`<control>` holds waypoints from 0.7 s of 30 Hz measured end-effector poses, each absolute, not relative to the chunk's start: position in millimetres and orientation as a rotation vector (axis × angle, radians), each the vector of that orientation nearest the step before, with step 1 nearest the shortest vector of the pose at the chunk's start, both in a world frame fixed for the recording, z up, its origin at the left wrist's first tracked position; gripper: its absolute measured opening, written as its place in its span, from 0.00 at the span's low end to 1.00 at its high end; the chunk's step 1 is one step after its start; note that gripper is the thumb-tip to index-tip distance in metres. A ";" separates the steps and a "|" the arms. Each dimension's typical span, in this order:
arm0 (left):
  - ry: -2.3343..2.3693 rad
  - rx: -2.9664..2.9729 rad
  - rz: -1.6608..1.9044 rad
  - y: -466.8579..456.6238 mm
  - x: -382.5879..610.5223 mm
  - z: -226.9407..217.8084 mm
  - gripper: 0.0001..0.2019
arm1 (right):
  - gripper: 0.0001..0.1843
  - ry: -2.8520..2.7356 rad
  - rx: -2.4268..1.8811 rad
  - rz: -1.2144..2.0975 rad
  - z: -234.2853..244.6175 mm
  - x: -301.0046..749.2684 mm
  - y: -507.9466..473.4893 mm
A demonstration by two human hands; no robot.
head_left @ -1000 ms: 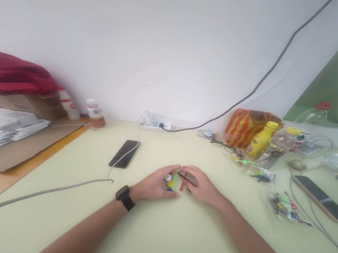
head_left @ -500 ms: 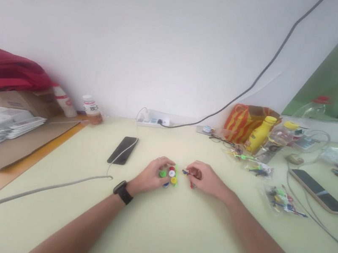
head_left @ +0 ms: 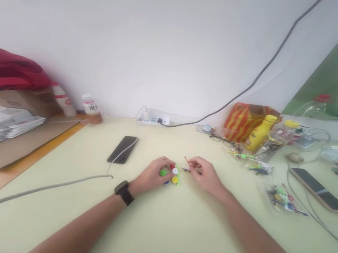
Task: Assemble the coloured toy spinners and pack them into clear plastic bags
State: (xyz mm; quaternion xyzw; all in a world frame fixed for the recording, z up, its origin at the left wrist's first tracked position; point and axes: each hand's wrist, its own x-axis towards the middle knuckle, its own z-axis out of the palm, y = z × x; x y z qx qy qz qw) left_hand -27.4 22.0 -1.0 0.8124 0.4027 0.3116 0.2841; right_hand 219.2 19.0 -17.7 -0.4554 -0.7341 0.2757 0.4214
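My left hand [head_left: 154, 171] curls around a small cluster of colored plastic discs on the table. A white disc [head_left: 175, 171], a yellow disc [head_left: 175, 180] and a green disc [head_left: 163, 172] show by its fingers, with red and blue pieces partly hidden. A thin bright green strip [head_left: 179, 179] runs along the cluster's right side. To the right, my right hand [head_left: 205, 173] pinches a thin red plastic stick [head_left: 186, 159], which points up and to the left. Beneath those fingers lie small dark and yellow sticks [head_left: 186, 170], partly covered.
A black phone [head_left: 122, 149] with a cable across it lies left of my hands. Bags of plastic pieces [head_left: 285, 199], another phone [head_left: 319, 190] and a yellow bottle [head_left: 260, 133] stand or lie at right. A power strip [head_left: 154, 118] sits against the wall.
The right hand has turned a little, and the red stick now juts up from its fingertips. By the left hand, the white disc has shifted slightly right and up.
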 end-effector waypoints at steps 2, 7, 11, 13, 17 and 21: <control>1.087 2.142 0.848 25.2 -27.6 -5.1 0.12 | 0.12 -1.788 -1.132 0.621 -12.8 218.6 17.5; 1.146 2.069 0.929 30.8 -26.5 -11.2 0.08 | 0.14 -1.765 -1.057 0.519 -3.5 213.0 9.9; 1.228 1.983 1.073 33.4 -25.1 -12.1 0.09 | 0.15 -1.818 -1.025 0.563 -3.9 206.1 5.1; 1.303 1.931 1.160 34.1 -24.7 -11.5 0.11 | 0.15 -1.846 -0.994 0.584 -4.6 200.7 0.9; 1.381 1.759 1.339 37.1 -25.0 -10.1 0.13 | 0.15 -1.909 -0.866 0.863 -4.6 180.0 -18.4; 1.390 1.550 1.439 45.0 -29.1 -13.0 0.16 | 0.16 -2.021 -0.674 1.286 -2.7 156.2 -38.5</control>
